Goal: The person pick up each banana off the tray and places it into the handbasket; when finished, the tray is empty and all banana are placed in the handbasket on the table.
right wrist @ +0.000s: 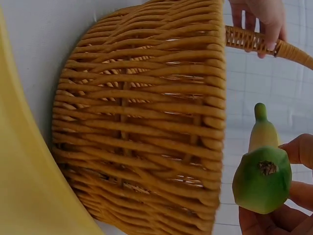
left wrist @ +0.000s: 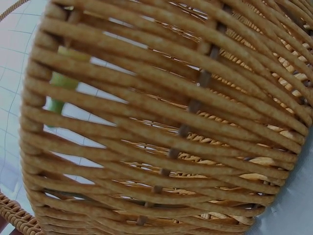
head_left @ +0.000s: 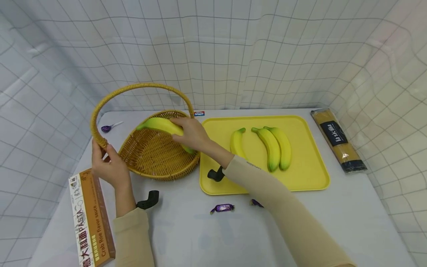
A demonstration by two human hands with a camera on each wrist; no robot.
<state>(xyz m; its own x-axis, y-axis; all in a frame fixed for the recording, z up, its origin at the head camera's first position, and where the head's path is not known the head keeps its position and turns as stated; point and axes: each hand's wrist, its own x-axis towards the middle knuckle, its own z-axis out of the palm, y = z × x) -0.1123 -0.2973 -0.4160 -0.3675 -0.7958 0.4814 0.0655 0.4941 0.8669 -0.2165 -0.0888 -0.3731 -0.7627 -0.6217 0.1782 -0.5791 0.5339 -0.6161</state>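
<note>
The right hand (head_left: 191, 133) had its fingers curled round a banana (head_left: 162, 125), holding it just above the bowl of the wicker basket (head_left: 156, 155), lengthwise over the basket's far rim, stalk end pointing away from the yellow tray (head_left: 310, 174). The right wrist view showed the same banana (right wrist: 263, 174) end-on, cupped in the palm and clear of the weave, so it was not yet resting on the basket floor. The left hand (head_left: 108, 163) gripped the base of the basket's handle (head_left: 100, 139) on the side away from the tray, fingers wrapped round the cane, which seemed to steady the basket. The left wrist view held little but the basket wall (left wrist: 166, 127) up close, with a sliver of green showing through the gaps.

Counted: four bananas in all, one held over the basket and three lying on the tray beside it, two of them touching. There was one basket and one tray. Two purple-wrapped sweets (head_left: 222, 208) lay in front of the tray, the second partly hidden by the right sleeve. One lollipop (head_left: 107, 128) lay behind the basket. Two pasta packs: a boxed one (head_left: 90, 218) in front of the basket, and a bag of spaghetti (head_left: 337, 139) on the far side of the tray from the basket.
</note>
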